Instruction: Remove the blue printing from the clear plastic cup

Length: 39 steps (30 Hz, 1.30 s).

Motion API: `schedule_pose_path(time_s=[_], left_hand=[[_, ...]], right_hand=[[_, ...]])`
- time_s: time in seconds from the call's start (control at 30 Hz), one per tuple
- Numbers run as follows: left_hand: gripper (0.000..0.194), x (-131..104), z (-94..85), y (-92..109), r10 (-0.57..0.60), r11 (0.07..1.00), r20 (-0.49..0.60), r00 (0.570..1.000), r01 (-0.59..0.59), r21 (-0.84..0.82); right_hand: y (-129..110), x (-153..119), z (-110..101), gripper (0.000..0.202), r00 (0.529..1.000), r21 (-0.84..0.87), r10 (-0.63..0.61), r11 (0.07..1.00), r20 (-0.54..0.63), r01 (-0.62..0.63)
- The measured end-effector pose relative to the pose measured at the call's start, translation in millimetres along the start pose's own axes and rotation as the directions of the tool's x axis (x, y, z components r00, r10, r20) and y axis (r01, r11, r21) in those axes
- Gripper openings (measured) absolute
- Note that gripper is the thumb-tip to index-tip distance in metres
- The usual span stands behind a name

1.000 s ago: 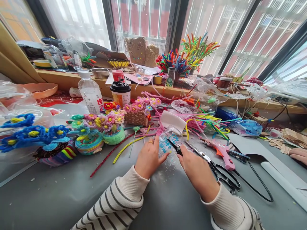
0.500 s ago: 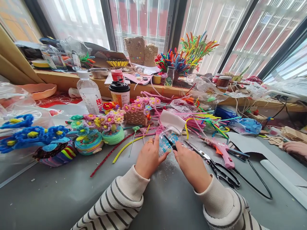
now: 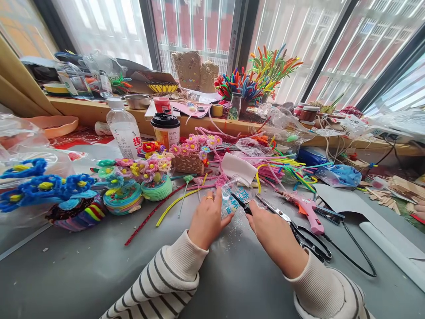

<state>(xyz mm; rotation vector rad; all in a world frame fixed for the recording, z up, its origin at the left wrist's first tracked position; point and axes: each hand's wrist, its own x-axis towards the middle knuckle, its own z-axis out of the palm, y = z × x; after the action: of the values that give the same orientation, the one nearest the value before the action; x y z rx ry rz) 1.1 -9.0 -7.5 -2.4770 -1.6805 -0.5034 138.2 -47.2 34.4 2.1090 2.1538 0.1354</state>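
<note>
My left hand [image 3: 206, 218] is wrapped around the near left side of a clear plastic cup [image 3: 236, 189] with blue lettering, with a ring on one finger. In my right hand [image 3: 270, 230] is a slim black knife [image 3: 239, 201], its handle gripped in closed fingers. The dark blade lies slantwise across the lettering, against the cup's side. White crumbs [image 3: 234, 235] are scattered on the grey table [image 3: 239, 279] below. To the right of my right hand lie large metal scissors [image 3: 307, 237], partly behind my wrist.
A pink glue gun [image 3: 310, 212] with its cord and grey sheets [image 3: 348, 204] lie at right. Fuzzy-wire flower pots [image 3: 122, 195] stand at left, near a water bottle [image 3: 123, 128] and paper cup [image 3: 166, 133]. Another person's hand [image 3: 420, 207] shows at the right edge.
My right hand and the knife have shifted slightly right and down along the cup. My left hand stays nearly in place. The other person's hand has moved toward the right edge.
</note>
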Motion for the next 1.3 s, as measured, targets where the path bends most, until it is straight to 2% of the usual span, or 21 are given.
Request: schedule_pose_path(time_s=[0.13, 0.33, 0.5, 0.67, 0.83, 1.0, 1.17, 1.3], left_hand=[[0.067, -0.4, 2.5, -0.9, -0.002, 1.0, -0.015, 1.0, 0.002, 0.003], [0.067, -0.4, 4.1, -1.2, 0.007, 1.0, -0.034, 0.999, -0.007, -0.007], [0.067, 0.1, 3.5, -1.1, 0.0, 1.0, -0.037, 0.999, 0.0, -0.002], [0.067, 0.4, 1.1, -0.6, -0.005, 1.0, -0.02, 1.0, 0.005, 0.012], [0.068, 0.4, 0.3, -0.3, -0.013, 1.0, -0.012, 1.0, 0.013, 0.005], [0.066, -0.4, 2.3, -1.1, 0.014, 1.0, -0.052, 0.999, -0.014, -0.006], [0.065, -0.2, 3.5, -2.1, 0.002, 1.0, -0.077, 0.997, -0.002, -0.008], [0.065, 0.2, 2.6, -1.1, -0.008, 1.0, -0.055, 0.998, 0.007, -0.005]], right_hand=[[-4.1, 0.7, 3.0, 0.019, 0.999, 0.004, 0.033, 0.999, -0.03, -0.033], [1.0, -6.4, 5.4, 0.023, 0.999, 0.003, 0.044, 0.999, 0.019, -0.044], [-2.9, -3.5, 4.3, 0.022, 0.998, 0.012, 0.06, 0.998, -0.016, -0.06], [-0.9, -4.6, 0.7, 0.023, 0.997, 0.015, 0.059, 0.998, 0.044, -0.06], [-3.3, -2.0, 0.4, 0.02, 0.999, 0.036, 0.054, 0.998, 0.0, -0.054], [-1.0, -5.0, 0.5, 0.021, 0.997, 0.012, 0.068, 0.998, 0.036, -0.069], [-5.4, -0.8, -1.5, 0.019, 0.998, 0.033, 0.056, 0.998, -0.008, -0.056], [-0.8, -5.0, -0.5, 0.021, 0.997, 0.022, 0.072, 0.997, 0.029, -0.072]])
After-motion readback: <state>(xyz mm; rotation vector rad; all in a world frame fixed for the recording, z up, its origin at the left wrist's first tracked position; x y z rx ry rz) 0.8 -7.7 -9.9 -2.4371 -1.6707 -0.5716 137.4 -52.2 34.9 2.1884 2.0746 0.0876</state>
